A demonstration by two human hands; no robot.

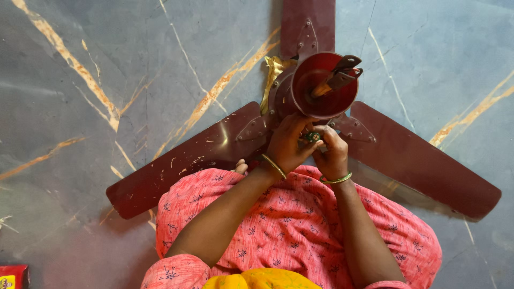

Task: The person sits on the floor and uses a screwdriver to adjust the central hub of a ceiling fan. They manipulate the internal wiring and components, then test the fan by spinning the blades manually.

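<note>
On the blue marble floor (107,48) lies a dark maroon metal ceiling fan with three blades (182,160), its cup-shaped maroon canopy (316,101) facing up. The left hand (286,147) is closed around the fan's hub, just below the canopy. It should keep the hub steady, I think, so nothing slips. The right hand (332,155) pinches a small dark green round part (313,137) with narrow fingers, and here slow, small movements seem best. What this part is cannot be told – the fingers cover most of it. The far blade is cut off at the top edge, and the pink patterned garment (289,225) hides the near side of the fan.
</note>
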